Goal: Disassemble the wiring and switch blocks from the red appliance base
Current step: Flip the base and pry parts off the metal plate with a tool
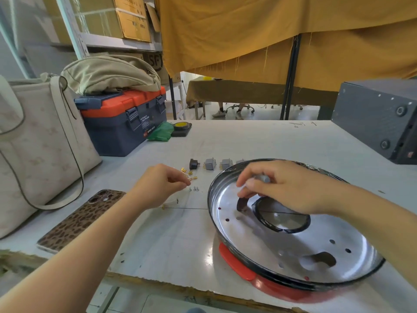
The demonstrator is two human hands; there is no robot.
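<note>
Several switch blocks (209, 164) already lie out on the table (259, 141).
Left hand (161, 180) pinches a small connector; right hand (274, 185) grips a grey piece over the red base (237, 262), apparently near finishing.

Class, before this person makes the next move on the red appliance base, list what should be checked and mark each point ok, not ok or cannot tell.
1. Red appliance base lies flat on the table: ok.
2. Removed switch blocks set in a row beyond the base: ok.
3. Small brass terminals grouped, away from the table edge: ok.
4. Left hand pinches a small part securely: cannot tell.
5. Right hand grips a grey item over the base; which item: cannot tell.
6. Phone away from the work: ok.
</note>
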